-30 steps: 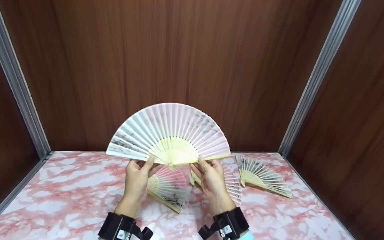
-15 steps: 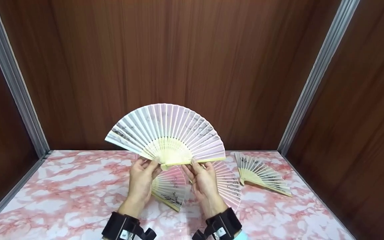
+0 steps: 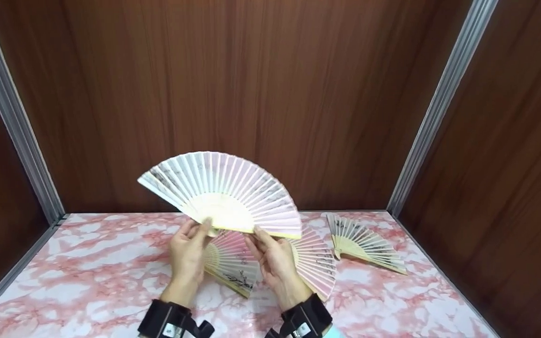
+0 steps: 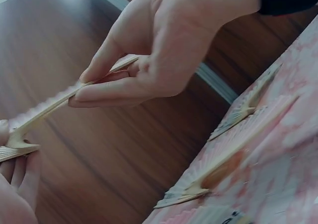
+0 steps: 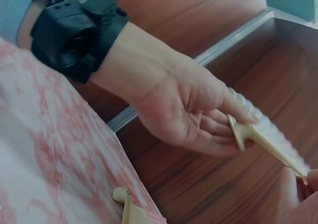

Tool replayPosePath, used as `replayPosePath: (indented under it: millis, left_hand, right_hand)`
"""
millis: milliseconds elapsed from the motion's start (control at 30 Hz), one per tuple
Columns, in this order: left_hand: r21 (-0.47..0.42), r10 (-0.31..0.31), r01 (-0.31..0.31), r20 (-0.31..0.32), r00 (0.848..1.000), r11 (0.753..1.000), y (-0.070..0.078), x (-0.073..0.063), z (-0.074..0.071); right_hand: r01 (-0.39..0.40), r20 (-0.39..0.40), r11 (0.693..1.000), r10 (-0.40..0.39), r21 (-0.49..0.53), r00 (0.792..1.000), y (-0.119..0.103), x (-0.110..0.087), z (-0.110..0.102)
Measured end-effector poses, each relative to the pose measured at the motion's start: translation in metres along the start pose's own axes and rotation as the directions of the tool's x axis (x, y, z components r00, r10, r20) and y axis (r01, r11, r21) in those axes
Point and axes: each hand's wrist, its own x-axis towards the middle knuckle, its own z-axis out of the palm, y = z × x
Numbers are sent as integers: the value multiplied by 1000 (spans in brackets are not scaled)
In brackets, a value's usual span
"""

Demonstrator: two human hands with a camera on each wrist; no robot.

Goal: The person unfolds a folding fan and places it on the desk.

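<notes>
An unfolded pleated folding fan (image 3: 223,180), pale blue on the left and pink on the right with dark painted patterns, is held up above the table. My left hand (image 3: 187,258) pinches it near the pivot, thumb in front, as the right wrist view also shows with the left hand (image 5: 169,105) at the ribs' base. With thumb and fingers, my right hand (image 3: 274,265) pinches the yellowish lower edge stick; the left wrist view shows this right hand (image 4: 169,55) from the side. The fan tilts down to the right. Its back is mostly hidden.
Spread fans lie on the pink-and-white marbled table (image 3: 101,281): a pink-and-grey one (image 3: 237,265) partly behind the hands, a pink one (image 3: 317,260) behind the right hand, and a grey one (image 3: 369,246) at right. Brown wood-grain panels (image 3: 270,94) enclose the back and sides.
The held fan has shifted left and slightly down and tilted clockwise, its left edge rising. The right hand has moved left, nearer the left hand. The fans on the table stay put.
</notes>
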Motion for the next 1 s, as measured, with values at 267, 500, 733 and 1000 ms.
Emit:
replayPosePath:
  millis: [267,500,733,1000]
  left_hand:
    - [-19,2,-6,-177,984,1000,27,29,-41]
    - [62,32,-15,-284,958,998,43,51,-78]
    - [271,42,48,-319,947,961,54,74,-115]
    - [433,-58,180,-281,958,883,56,99,-156]
  right_hand:
    - [-85,75,985,97,-151,992,13,-11,3]
    - [-207,147,948,247,-243,958,45,-30,22]
    - [-235,54,949,251,-210,966,84,-34,50]
    - [-335,-23,928,336,-164,942,128,-35,76]
